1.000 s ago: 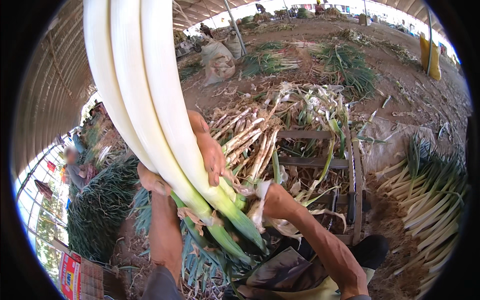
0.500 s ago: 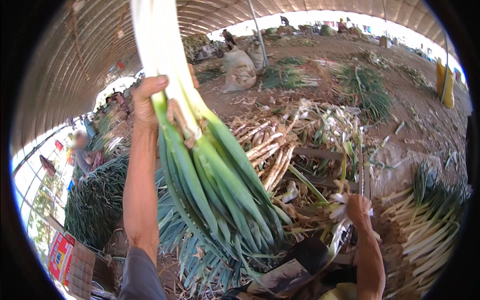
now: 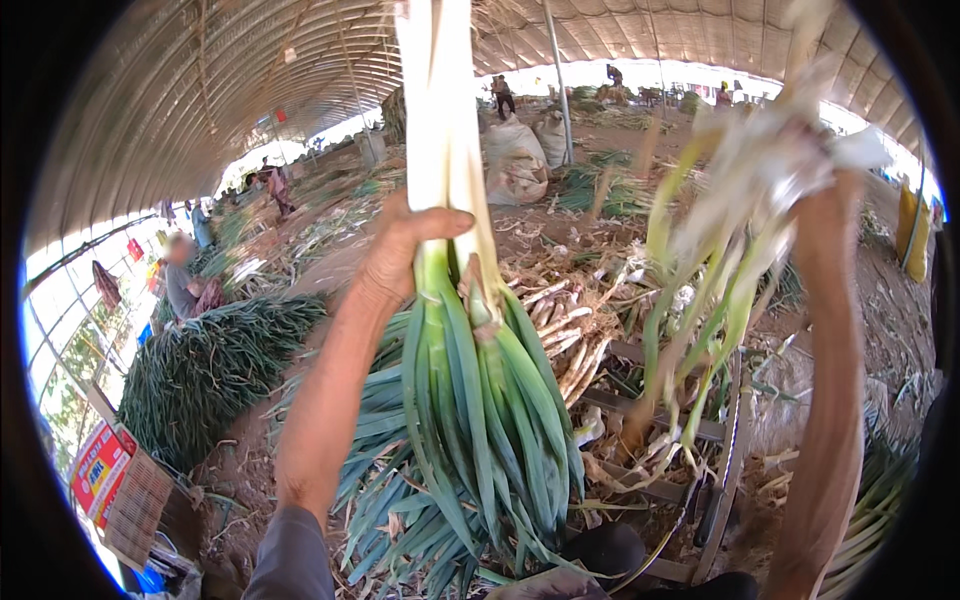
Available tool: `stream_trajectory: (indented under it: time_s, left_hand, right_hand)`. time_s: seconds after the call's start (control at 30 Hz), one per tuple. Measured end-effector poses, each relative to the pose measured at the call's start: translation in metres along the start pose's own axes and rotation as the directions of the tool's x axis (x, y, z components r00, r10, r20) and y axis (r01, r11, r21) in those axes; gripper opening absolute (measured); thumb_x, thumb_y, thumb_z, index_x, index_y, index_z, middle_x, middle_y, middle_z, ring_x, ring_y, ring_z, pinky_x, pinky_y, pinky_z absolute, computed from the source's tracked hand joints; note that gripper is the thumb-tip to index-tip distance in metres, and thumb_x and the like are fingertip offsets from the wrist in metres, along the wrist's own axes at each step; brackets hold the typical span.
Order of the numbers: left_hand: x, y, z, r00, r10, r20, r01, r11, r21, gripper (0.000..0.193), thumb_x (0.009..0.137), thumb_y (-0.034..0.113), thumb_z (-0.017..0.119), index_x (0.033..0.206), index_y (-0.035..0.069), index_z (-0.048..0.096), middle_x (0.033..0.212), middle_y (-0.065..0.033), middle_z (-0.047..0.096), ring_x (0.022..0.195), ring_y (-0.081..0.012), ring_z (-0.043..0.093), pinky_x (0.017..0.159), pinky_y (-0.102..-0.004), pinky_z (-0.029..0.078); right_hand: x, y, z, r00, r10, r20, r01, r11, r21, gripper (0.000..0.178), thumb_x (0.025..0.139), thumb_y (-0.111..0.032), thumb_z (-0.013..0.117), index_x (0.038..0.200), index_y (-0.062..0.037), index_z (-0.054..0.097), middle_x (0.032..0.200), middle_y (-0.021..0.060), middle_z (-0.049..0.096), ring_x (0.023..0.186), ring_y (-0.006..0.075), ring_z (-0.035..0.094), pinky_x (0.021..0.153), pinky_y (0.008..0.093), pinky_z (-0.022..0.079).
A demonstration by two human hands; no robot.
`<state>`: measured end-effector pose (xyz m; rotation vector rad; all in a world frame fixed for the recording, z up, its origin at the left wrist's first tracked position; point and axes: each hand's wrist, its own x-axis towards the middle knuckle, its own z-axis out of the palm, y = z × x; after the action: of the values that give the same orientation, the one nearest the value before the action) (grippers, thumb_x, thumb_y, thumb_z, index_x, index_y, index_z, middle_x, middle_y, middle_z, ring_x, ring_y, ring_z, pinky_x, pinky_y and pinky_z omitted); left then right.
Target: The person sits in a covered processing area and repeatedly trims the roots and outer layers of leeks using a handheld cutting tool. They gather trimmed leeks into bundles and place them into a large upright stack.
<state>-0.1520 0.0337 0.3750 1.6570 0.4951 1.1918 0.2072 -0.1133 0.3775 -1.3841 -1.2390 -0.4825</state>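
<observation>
My left hand (image 3: 400,250) is closed round a bunch of long green onions (image 3: 490,390), just where the white stalks meet the leaves. The stalks point up past the top edge and the dark green leaves hang down. At the upper right my right hand (image 3: 825,170), blurred by motion, grips a clump of stripped onion skins (image 3: 725,225), whitish above with limp yellow-green ends trailing below. More onion leaves (image 3: 385,440) lie in a pile under and behind the held bunch. Beyond the bunch is a heap of unpeeled brownish onion stalks (image 3: 580,340).
A slatted wooden frame (image 3: 735,450) with scraps on it stands low in front of me. Peeled onions (image 3: 865,530) lie at the lower right. Left are a large onion stack (image 3: 215,370), a red box (image 3: 100,470) and a seated person (image 3: 183,285). White sacks (image 3: 515,160) stand farther back.
My right hand has risen from low by the wooden frame to the upper right, carrying the onion skins. The held bunch hangs straighter and farther right in the picture; the whole view has shifted.
</observation>
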Motion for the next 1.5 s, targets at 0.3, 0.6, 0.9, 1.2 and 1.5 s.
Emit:
stream_trajectory:
  time_s: [0.3,0.6,0.9,1.2,1.5]
  left_hand:
    - [-0.005,-0.029,0.039,0.988,-0.102,0.117,0.116,0.986,-0.119,0.063,0.073,0.01,0.079,0.126,-0.01,0.052,0.104,-0.0146,0.063,0.089,-0.0241,0.066,0.072,-0.0365,0.059]
    - [-0.007,-0.052,0.048,0.944,-0.233,0.234,0.255,0.964,-0.07,0.06,0.069,0.006,0.078,0.123,-0.009,0.056,0.101,-0.0153,0.065,0.088,-0.0223,0.067,0.076,-0.0362,0.058]
    - [-0.025,-0.047,0.082,0.939,-0.189,0.287,0.185,0.982,0.039,0.062,0.065,0.008,0.079,0.122,-0.008,0.058,0.102,-0.0153,0.066,0.091,-0.0244,0.066,0.084,-0.0381,0.056]
    - [-0.009,-0.037,0.091,0.973,-0.127,0.194,0.135,0.99,-0.032,0.054,0.061,0.011,0.084,0.108,-0.007,0.065,0.098,-0.0176,0.066,0.092,-0.0266,0.064,0.08,-0.043,0.061]
    - [0.078,0.088,0.062,0.958,0.248,-0.142,-0.235,0.967,0.103,0.034,0.069,0.0,0.079,0.097,-0.012,0.065,0.088,-0.0195,0.067,0.071,-0.0247,0.069,0.059,-0.0337,0.063]
  right_hand:
    - [-0.036,0.053,0.039,0.442,0.315,0.84,0.394,0.772,-0.498,0.05,0.085,-0.012,0.073,0.133,-0.0103,0.059,0.129,0.0185,0.063,0.088,0.0243,0.071,0.075,0.0405,0.062]
    - [-0.158,-0.072,0.062,0.671,-0.426,0.607,0.382,0.9,0.209,0.097,0.077,-0.018,0.081,0.154,-0.0039,0.024,0.099,0.0183,0.064,0.063,0.027,0.068,0.049,0.0369,0.058]
    - [-0.195,-0.075,0.073,0.794,-0.44,0.42,0.378,0.898,0.226,0.014,0.083,-0.003,0.065,0.086,-0.0042,0.051,0.071,0.0113,0.061,0.054,0.03,0.065,0.046,0.0386,0.054]
    - [-0.333,-0.044,0.069,0.577,-0.365,0.731,0.215,0.931,0.295,0.005,0.084,0.0,0.064,0.08,-0.002,0.063,0.069,0.0114,0.066,0.049,0.0196,0.059,0.039,0.0359,0.049]
    - [-0.399,-0.036,0.048,0.449,-0.331,0.83,0.336,0.923,0.186,0.004,0.075,-0.008,0.067,0.072,-0.0065,0.068,0.071,0.0108,0.069,0.071,0.0325,0.071,0.056,0.044,0.054]
